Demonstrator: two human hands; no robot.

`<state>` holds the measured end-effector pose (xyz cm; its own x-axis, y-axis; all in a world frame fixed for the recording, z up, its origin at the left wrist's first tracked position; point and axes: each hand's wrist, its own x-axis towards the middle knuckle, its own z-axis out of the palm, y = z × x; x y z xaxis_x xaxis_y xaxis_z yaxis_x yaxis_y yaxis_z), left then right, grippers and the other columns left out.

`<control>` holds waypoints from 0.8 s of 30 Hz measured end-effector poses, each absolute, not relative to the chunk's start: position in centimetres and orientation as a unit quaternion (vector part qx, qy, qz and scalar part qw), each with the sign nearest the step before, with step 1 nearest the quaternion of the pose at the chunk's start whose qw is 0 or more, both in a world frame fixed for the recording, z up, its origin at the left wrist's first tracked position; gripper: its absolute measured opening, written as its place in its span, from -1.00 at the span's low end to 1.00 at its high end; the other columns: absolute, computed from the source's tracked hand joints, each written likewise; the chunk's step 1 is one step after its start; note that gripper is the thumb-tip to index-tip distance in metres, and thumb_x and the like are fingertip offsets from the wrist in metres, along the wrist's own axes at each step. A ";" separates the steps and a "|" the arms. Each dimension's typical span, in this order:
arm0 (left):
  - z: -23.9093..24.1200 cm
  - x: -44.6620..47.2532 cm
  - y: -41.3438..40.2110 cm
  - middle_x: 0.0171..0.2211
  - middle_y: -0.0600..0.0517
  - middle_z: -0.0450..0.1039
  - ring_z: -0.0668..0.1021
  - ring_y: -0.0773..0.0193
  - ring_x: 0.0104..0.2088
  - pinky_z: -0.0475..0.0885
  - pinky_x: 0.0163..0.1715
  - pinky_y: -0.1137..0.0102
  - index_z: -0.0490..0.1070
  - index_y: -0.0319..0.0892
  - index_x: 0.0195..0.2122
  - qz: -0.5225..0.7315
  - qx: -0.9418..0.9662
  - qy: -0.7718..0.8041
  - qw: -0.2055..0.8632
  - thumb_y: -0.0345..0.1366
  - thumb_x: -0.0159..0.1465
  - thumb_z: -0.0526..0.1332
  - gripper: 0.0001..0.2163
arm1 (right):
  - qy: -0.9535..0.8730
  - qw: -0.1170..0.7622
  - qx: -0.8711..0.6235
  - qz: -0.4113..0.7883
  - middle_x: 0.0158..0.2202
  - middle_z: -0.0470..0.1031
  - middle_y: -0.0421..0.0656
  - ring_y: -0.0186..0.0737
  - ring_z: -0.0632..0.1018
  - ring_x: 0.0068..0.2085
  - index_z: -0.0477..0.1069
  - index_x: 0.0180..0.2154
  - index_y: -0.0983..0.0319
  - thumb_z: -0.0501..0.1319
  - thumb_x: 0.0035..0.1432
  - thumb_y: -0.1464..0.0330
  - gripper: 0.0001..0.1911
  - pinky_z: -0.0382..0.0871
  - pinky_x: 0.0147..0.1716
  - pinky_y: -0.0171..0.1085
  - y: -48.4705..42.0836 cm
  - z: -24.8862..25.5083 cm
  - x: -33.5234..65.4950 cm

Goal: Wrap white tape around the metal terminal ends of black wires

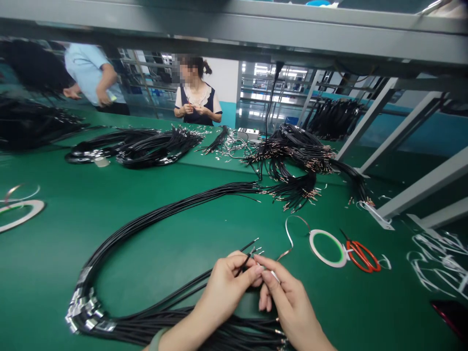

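Observation:
My left hand (228,280) is closed, its thumb and finger pinching a black cable (244,263) near its end. Fingertips touching the left hand's, my right hand (288,292) is closed in a pinch on a small white strip (275,277); the exact contact with the cable is hidden. Other loose cable ends with silvery tips (257,240) stick out just beyond the left hand. A long bundle of black cables (146,219) curves round on the left, wrapped with clear and silvery pieces (86,309) at its bend, and its near ends pass under both forearms.
Right of my hands lie a tape roll (317,250) with a curled loose strip (288,229) and red-handled scissors (360,256). Another roll (25,214) is at the left. Cable coils (157,146) and heaps (292,146) line the back. Grey metal struts (431,180) stand right; two people work beyond.

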<state>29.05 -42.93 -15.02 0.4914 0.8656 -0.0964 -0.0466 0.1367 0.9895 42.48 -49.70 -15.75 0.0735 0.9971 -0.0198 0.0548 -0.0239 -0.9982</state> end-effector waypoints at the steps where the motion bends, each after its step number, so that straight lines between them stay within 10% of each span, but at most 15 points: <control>1: -15.0 29.0 -42.8 -0.48 0.06 0.36 0.45 0.33 -0.45 0.34 -0.39 0.44 0.51 -0.27 -0.42 0.348 0.564 0.364 0.655 -0.24 0.13 0.29 -0.83 | -0.489 0.502 -0.540 0.466 -0.54 0.44 -0.19 -0.31 0.41 -0.59 0.31 0.08 0.23 0.00 0.28 0.14 -0.55 0.31 -0.53 -0.32 -49.7 -15.9 42.5; 13: -14.3 28.7 -42.5 -0.45 0.06 0.36 0.42 0.32 -0.39 0.31 -0.33 0.46 0.49 -0.23 -0.41 0.378 0.593 0.374 0.605 -0.23 0.16 0.26 -0.84 | -0.442 0.516 -0.533 0.504 -0.52 0.47 -0.18 -0.35 0.39 -0.58 0.26 0.14 0.20 0.09 0.24 0.17 -0.53 0.30 -0.58 -0.36 -49.6 -15.2 42.4; 24: -14.5 28.7 -42.8 -0.41 0.04 0.38 0.43 0.32 -0.38 0.32 -0.34 0.46 0.50 -0.23 -0.35 0.354 0.600 0.395 0.599 -0.19 0.17 0.26 -0.81 | -0.390 0.536 -0.575 0.480 -0.58 0.41 -0.23 -0.50 0.29 -0.68 0.45 -0.36 0.31 0.22 0.14 0.19 -0.72 0.13 -0.71 -0.47 -49.1 -15.3 42.8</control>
<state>28.67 -42.77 -14.46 0.4377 0.8978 -0.0495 0.0500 0.0306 0.9983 42.77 -49.05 -15.27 0.2346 0.9629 -0.1336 -0.0660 -0.1214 -0.9904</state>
